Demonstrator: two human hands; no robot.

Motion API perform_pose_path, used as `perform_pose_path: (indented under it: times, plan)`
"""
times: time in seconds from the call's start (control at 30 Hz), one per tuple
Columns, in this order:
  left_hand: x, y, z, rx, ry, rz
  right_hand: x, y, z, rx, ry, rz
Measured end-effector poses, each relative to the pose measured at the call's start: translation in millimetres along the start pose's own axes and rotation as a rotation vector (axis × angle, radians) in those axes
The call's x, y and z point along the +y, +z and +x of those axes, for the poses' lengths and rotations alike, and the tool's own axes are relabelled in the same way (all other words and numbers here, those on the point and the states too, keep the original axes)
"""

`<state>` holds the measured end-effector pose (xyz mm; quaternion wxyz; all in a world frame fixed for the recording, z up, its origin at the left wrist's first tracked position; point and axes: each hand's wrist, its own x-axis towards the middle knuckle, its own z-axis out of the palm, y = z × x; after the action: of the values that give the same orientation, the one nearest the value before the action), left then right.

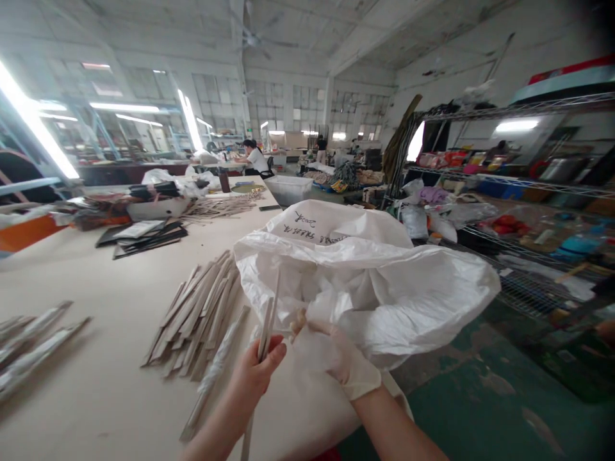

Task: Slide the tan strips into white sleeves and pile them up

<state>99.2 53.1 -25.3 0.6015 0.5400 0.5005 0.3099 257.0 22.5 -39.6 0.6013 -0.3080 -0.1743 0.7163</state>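
Observation:
My left hand (259, 365) is closed round a few narrow greyish-beige strips (267, 326), which stand up out of the fist and also show below it. Beside it, my right hand (348, 362) wears a pale glove and has its fingers curled on a thin, translucent white sheet (314, 346). Just beyond both hands lies a large white woven sack (413, 301), its mouth towards me and handwriting on its far side. Left of my left hand, a fanned pile of similar strips (199, 314) and a long bundle wrapped in white (216, 371) rest on the table.
The pale table (120, 397) carries more wrapped bundles (38, 339) at left and dark flat pieces (144, 237) farther back. A white bin (289, 189) stands past the table. Wire shelves (519, 173) hold goods on the right. A person (257, 160) sits in the background.

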Motion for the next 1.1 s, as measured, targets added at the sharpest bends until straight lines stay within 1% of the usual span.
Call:
perform_pose_path:
  times: [0.07, 0.13, 0.17, 0.23, 0.3, 0.37, 0.43, 0.5, 0.67, 0.77, 0.9, 1.0, 1.1]
  plan:
    - [2, -11.0, 2, 0.024, 0.038, 0.072, 3, 0, -4, -0.004, 0.055, 0.116]
    - [7, -15.8, 4, 0.008, 0.061, 0.117, 7, 2, -7, -0.014, 0.09, 0.219]
    - [10, -16.1, 6, -0.007, 0.07, 0.13, 10, 4, -7, 0.001, 0.101, 0.244]
    - [16, -13.4, 10, -0.034, 0.103, 0.151, 17, 8, -6, 0.061, 0.107, 0.22]
    - [20, -8.1, 17, -0.07, 0.153, 0.18, 25, 12, -4, 0.116, 0.125, 0.128]
    - [21, -2.5, 24, -0.094, 0.179, 0.2, 33, 16, -3, 0.106, 0.141, 0.021]
    - [22, 1.4, 28, -0.093, 0.169, 0.193, 36, 20, -4, 0.068, 0.161, -0.055]
    - [23, 2.1, 27, -0.085, 0.143, 0.162, 35, 25, -7, 0.035, 0.188, -0.071]
    - [30, -6.7, 21, -0.101, 0.051, 0.08, 29, 38, -21, -0.034, 0.26, 0.033]
    - [32, -11.8, 23, -0.102, 0.013, 0.048, 32, 41, -26, -0.039, 0.304, 0.083]
    - [31, -13.4, 23, -0.065, 0.029, 0.006, 41, 34, -23, -0.065, 0.307, 0.131]
    - [31, -14.1, 23, -0.003, 0.083, -0.02, 41, 30, -20, -0.083, 0.302, 0.182]
    - [37, -22.1, 31, 0.071, 0.138, -0.036, 38, 32, -23, -0.102, 0.345, 0.192]
